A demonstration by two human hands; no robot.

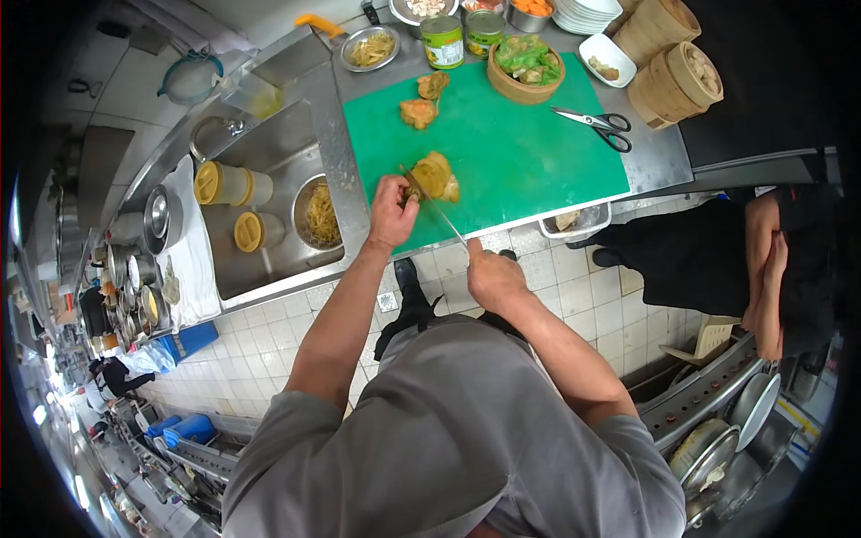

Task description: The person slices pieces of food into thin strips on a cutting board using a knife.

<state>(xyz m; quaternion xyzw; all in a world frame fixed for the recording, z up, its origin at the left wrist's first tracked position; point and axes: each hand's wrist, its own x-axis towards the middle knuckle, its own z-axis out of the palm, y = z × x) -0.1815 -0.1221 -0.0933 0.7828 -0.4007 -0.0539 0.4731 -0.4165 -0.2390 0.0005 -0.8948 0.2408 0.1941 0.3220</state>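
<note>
Your short-sleeved grey shirt (448, 430) lies nearest. Your right hand (495, 280) is closed around a long, thin steel knife (439, 211), its blade against a lumpy yellow-brown food piece (436, 173) on the rectangular green cutting board (538, 161); your left hand (392, 212), fingers curled, holds a small brown scrap (413, 192) beside it.

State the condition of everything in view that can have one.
Knife: held, blade at the brown food
Right hand: closed round the knife's handle
Left hand: curled on the brown food
Scissors: lying unheld
Bamboo basket: lidless, holding green leaves
Yellow-lidded containers: lids on
Sink bowl: uncovered, holding yellow shreds
White plates: stacked
</note>
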